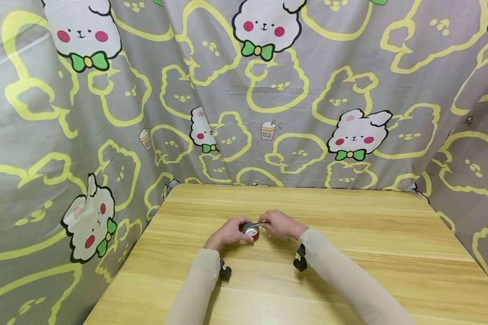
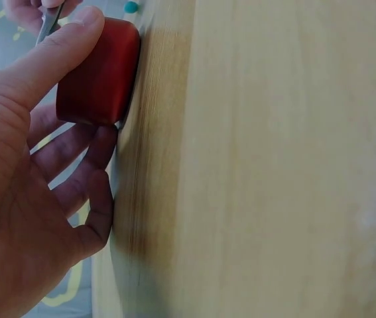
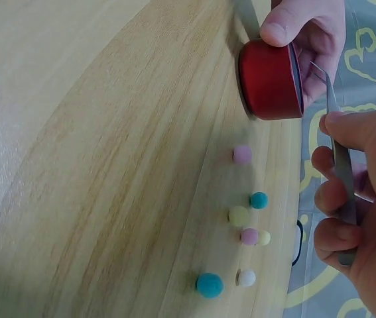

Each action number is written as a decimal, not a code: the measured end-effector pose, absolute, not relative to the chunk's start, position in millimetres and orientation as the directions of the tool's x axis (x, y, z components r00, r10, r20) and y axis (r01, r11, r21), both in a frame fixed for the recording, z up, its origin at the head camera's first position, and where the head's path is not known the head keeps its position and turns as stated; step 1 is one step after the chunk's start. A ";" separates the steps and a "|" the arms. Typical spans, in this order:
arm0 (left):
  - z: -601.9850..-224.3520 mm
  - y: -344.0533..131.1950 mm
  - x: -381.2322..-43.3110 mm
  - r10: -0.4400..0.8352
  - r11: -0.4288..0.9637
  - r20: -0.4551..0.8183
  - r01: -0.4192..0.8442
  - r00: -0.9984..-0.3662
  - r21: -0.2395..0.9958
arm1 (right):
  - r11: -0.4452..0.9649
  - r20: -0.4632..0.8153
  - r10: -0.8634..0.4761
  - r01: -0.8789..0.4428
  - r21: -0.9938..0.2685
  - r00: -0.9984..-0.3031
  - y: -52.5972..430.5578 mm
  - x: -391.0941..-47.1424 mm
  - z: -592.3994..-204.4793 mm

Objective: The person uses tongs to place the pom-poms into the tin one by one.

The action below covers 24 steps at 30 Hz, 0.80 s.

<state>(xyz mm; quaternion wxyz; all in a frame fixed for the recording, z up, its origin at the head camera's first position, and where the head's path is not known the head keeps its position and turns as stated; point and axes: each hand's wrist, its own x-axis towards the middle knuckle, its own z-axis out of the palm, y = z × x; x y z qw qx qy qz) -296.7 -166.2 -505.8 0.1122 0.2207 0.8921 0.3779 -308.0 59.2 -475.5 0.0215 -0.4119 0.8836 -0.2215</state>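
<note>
A small round red tin stands on the table, its silvery inside visible from above in the head view. My left hand grips the tin from the left, with the thumb on its near side and fingers behind. In my right hand I hold metal tweezers, the thumb along one side and the fingers curled round them. Their thin tips point over the tin's open top, and no ball shows between them.
Several small coloured balls lie on the table beside the tin: a large teal ball, a pale yellow ball, a pink ball and a white ball among them. A patterned curtain hangs behind the wooden table.
</note>
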 end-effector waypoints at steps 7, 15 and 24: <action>-504.8 -165.0 -296.3 0.471 0.617 -0.039 0.297 -0.881 0.729 | 0.567 0.130 -0.737 -0.712 -0.414 -0.663 61.2 -305.3 -471.0; -503.4 -164.3 -293.5 0.476 0.613 -0.028 0.309 -0.879 0.727 | 0.558 0.173 -0.740 -0.737 -0.381 -0.650 71.1 -309.0 -471.0; -504.4 -164.4 -294.4 0.478 0.610 -0.024 0.311 -0.878 0.729 | 0.549 0.212 -0.736 -0.750 -0.369 -0.643 90.9 -303.4 -462.3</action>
